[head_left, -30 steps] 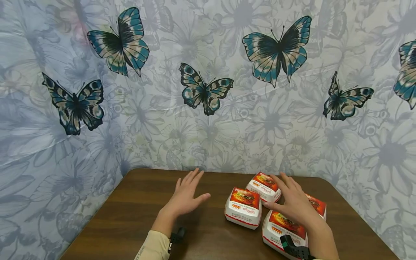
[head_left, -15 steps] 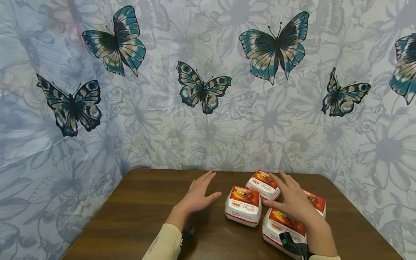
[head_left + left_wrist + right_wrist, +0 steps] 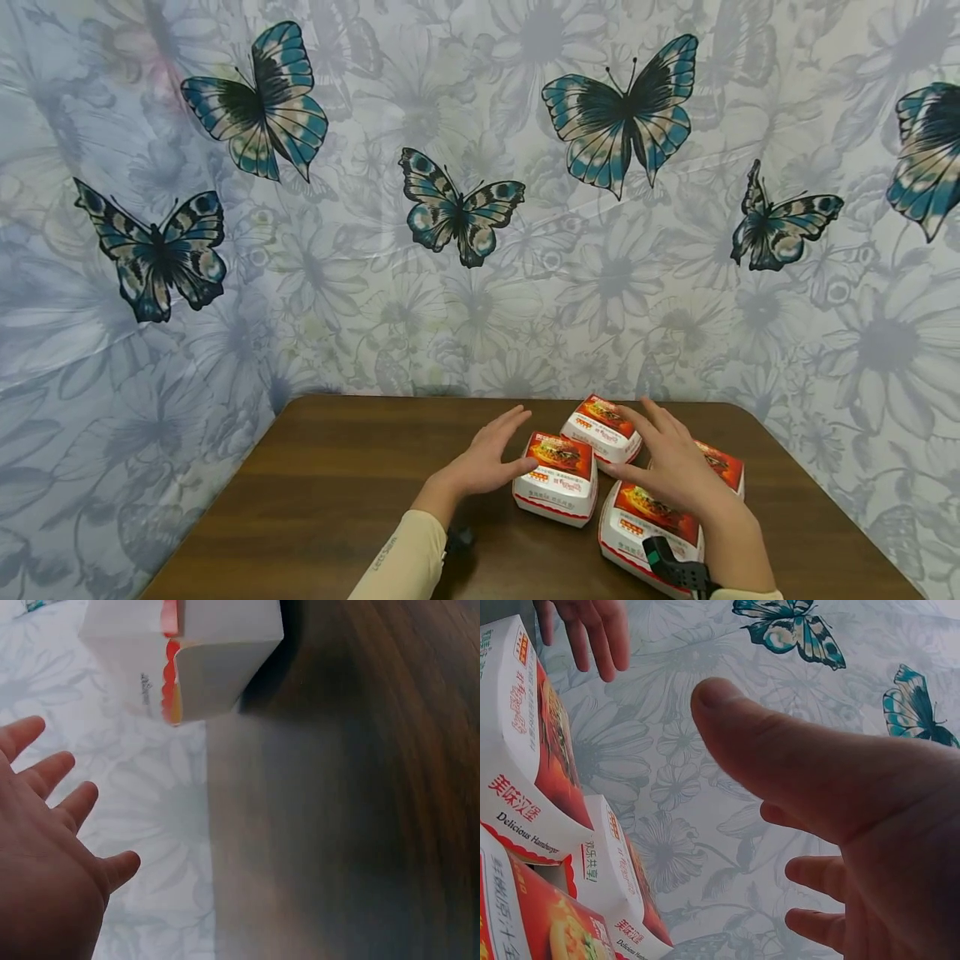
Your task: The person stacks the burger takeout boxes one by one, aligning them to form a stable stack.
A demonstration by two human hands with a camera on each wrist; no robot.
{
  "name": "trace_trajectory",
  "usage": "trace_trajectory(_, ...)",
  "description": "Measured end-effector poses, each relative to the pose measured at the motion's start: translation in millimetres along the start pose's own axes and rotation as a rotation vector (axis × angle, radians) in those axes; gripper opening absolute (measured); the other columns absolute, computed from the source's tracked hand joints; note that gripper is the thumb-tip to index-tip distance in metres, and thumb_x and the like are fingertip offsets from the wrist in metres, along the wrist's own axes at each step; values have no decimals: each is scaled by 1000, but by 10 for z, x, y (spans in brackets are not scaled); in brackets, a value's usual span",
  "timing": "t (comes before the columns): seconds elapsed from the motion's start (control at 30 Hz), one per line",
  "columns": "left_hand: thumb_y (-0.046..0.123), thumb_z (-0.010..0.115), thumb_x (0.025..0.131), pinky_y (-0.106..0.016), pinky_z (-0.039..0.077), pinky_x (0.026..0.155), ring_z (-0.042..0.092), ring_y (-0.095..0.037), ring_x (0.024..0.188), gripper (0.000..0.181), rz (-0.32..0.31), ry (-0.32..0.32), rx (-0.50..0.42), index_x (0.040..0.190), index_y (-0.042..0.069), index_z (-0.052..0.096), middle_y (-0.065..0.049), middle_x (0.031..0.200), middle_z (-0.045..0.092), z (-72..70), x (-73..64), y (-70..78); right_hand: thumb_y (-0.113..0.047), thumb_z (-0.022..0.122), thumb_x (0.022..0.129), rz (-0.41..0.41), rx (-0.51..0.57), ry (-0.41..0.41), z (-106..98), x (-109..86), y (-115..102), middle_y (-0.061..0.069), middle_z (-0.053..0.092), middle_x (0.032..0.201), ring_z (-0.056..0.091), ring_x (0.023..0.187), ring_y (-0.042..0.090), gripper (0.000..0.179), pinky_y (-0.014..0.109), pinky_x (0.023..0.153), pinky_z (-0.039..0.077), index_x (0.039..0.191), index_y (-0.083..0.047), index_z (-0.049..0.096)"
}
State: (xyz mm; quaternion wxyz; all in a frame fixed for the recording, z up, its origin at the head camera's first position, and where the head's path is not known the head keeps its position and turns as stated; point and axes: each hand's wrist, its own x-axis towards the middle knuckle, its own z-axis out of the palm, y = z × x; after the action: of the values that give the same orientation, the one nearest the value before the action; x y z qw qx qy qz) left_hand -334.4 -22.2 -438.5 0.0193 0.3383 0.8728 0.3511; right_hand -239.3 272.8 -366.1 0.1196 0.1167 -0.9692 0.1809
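Observation:
Several red-and-white hamburger boxes sit grouped on the right half of the table. My left hand, fingers spread and straight, is beside the left box, its thumb overlapping that box's corner in the head view. In the left wrist view this hand holds nothing, and a white box shows beyond it. My right hand hovers with straight fingers above the near box, between the far box and the right box, which it partly hides. No box lies in its grasp.
The brown wooden table extends left of the boxes. Behind it hangs a floral cloth backdrop with printed butterflies. Dark wrist devices are strapped on both arms; cream sleeves cover the forearms.
My left hand has moved rightward across the table, up to the left box. The right hand stays over the boxes, nearly still. The head view has shifted slightly.

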Motion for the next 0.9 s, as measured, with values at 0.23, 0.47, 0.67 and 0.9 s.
trace_trajectory(0.23, 61, 53, 96, -62, 23, 119, 20, -28, 154, 78, -34, -41, -4, 160, 26, 25, 1, 169, 17, 97, 77, 14, -58, 73, 83, -5, -26, 21, 15, 2, 1, 29, 24, 160, 25, 140, 59, 86, 80, 100, 29, 152, -20, 41)
trace_trajectory(0.47, 59, 60, 91, -61, 25, 119, 19, -28, 155, 82, -46, -84, -28, 159, 29, 25, 0, 169, 16, 175, 135, 61, -51, 77, 83, 8, -21, 6, 19, -9, -13, 29, 23, 160, 24, 140, 59, 86, 79, 101, 27, 153, -18, 40)
trace_trajectory(0.67, 54, 69, 87, -61, 25, 118, 20, -28, 154, 87, -45, -84, -32, 159, 29, 27, 1, 168, 18, 217, 150, 48, -55, 75, 82, -1, -17, -3, 35, -7, -6, 30, 24, 160, 26, 140, 59, 87, 79, 101, 29, 153, -17, 40)
trace_trajectory(0.9, 54, 72, 84, -58, 25, 120, 20, -27, 154, 89, -35, -95, -26, 158, 31, 28, 2, 168, 20, 257, 154, -7, -52, 76, 83, -11, -7, -25, 74, 21, -35, 29, 27, 159, 25, 141, 58, 85, 78, 102, 28, 152, -15, 43)
